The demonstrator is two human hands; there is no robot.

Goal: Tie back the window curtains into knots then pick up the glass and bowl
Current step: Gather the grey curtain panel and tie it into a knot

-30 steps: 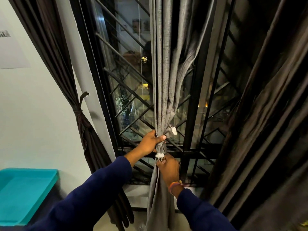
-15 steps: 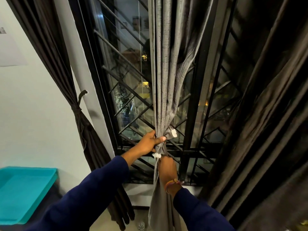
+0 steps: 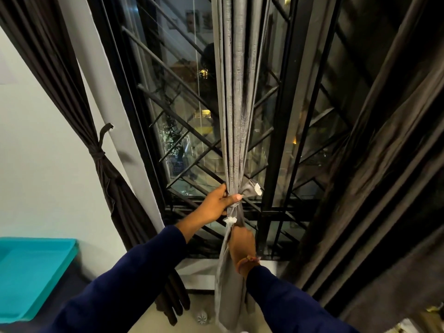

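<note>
Behind a black window grille [image 3: 182, 164], the grey curtain [image 3: 236, 92] hangs bunched. Left hand [image 3: 217, 204] grips its knot [image 3: 236, 209]; right hand [image 3: 241, 243] clutches the fabric just below, arm raised.

No legible text, label or number.

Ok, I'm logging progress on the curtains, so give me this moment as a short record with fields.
left hand: left hand grips the grey curtain at the knot
right hand: right hand grips the curtain tail just below the knot
grey curtain: gathered, hanging in front of the window grille
left brown curtain: brown curtain already tied back
right dark curtain: dark curtain hangs loose
glass, bowl: not in view
</note>
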